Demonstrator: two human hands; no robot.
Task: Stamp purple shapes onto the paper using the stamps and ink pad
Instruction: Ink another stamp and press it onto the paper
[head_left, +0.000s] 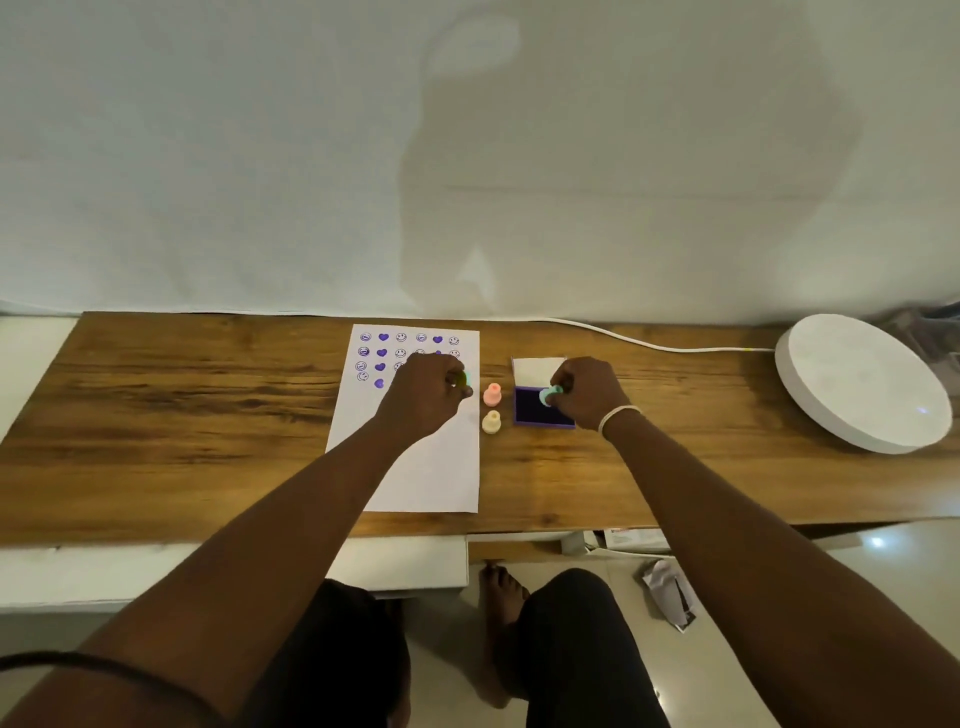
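A white paper (426, 467) lies on the wooden table (182, 415), with rows of purple smileys and hearts across its top. My left hand (423, 395) rests over the paper's right side, closed on a green stamp (462, 378). My right hand (589, 392) holds a teal stamp (549, 395) over the purple ink pad (535, 409), whose white lid (537, 370) stands open behind it. A pink stamp (492, 395) and a cream stamp (491, 422) stand upright between paper and pad.
A round white lamp (862, 382) lies at the table's right end, its white cable (649, 344) running along the back edge. A white cloth hangs behind the table. Crumpled paper (670, 592) lies on the floor below.
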